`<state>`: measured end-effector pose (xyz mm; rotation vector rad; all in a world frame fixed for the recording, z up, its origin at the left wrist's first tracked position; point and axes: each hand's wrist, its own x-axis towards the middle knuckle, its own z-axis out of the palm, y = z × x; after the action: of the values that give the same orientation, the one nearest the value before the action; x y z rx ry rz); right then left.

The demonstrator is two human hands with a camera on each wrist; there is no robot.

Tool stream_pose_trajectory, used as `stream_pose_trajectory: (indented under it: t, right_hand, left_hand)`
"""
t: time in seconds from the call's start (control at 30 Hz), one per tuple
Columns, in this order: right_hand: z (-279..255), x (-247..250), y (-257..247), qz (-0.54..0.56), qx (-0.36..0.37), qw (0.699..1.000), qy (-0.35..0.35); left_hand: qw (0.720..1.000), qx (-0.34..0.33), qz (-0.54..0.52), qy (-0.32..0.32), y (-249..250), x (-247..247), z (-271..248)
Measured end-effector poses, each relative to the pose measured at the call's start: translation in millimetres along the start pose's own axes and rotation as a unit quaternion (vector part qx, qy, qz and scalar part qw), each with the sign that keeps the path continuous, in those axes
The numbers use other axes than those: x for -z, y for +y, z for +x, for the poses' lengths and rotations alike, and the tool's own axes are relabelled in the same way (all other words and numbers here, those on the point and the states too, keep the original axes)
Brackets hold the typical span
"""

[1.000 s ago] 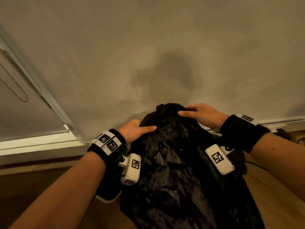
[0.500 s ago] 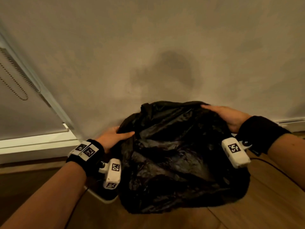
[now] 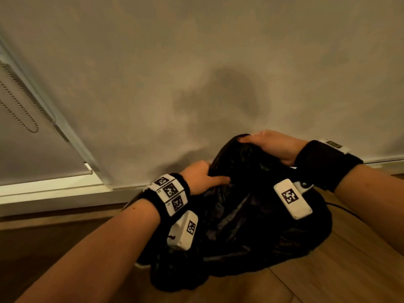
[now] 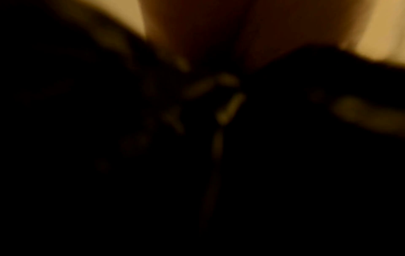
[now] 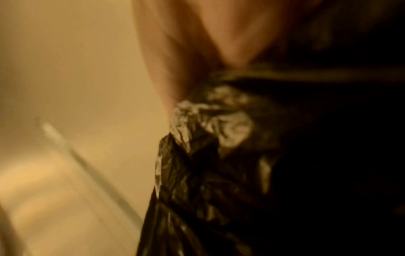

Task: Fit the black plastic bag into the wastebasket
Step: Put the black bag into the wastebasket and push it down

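Observation:
A crumpled black plastic bag [image 3: 247,217] lies heaped on the floor against the wall, draped over the wastebasket, of which only a pale rim edge [image 3: 141,265] peeks out at the lower left. My left hand [image 3: 203,178] grips the bag's left top edge. My right hand [image 3: 271,145] grips the raised far edge of the bag. In the right wrist view the shiny bag plastic [image 5: 203,138] bunches under my fingers [image 5: 175,72]. The left wrist view is dark and blurred, showing only black plastic [image 4: 285,138].
A plain beige wall [image 3: 196,62] rises right behind the bag, with a white baseboard [image 3: 54,193] along its foot. A window blind with a bead chain [image 3: 19,101] is at the left. Wooden floor [image 3: 328,270] spreads in front and to the right.
The hands spread the bag wide half a second ago. Now they have come closer together and gathered the bag's top edge, the right hand lifting it higher than the left.

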<state>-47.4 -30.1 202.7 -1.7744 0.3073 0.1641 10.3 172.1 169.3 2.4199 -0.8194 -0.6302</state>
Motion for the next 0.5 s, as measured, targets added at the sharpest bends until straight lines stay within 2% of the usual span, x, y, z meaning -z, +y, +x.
stream_pose_trajectory:
  t: [0.07,0.13,0.2,0.3,0.37,0.4,0.47,0.5]
  right_hand:
    - [-0.4,11.0,4.6,-0.110,0.051,0.991,0.061]
    - [-3.0,29.0,15.2,-0.161,0.063,0.978,0.115]
    - [-6.4,49.3,32.5,-0.176,0.045,0.971,0.158]
    - [-6.7,65.8,57.5,-0.150,0.027,0.973,0.175]
    - [-12.5,56.0,65.1,-0.070,-0.026,0.990,0.119]
    - [-15.8,45.3,67.1,-0.005,-0.074,0.995,0.064]
    - [-18.2,18.2,70.1,0.132,-0.152,0.977,-0.073]
    - [-16.5,2.2,70.6,0.172,-0.166,0.964,-0.115]
  left_hand:
    - [0.994,0.036,-0.082,0.055,-11.8,0.9,4.5]
    - [0.972,0.074,-0.181,0.132,-29.7,4.9,7.0]
    - [0.936,0.101,-0.285,0.183,-46.1,9.2,8.9]
    - [0.870,0.118,-0.435,0.200,-60.6,10.9,7.9]
    - [0.828,0.125,-0.513,0.188,-64.1,6.7,9.3]
    - [0.814,0.123,-0.540,0.177,-62.2,2.4,9.8]
    - [0.803,0.114,-0.564,0.157,-53.8,-10.9,12.0]
    - [0.807,0.110,-0.561,0.150,-47.6,-19.3,12.8]
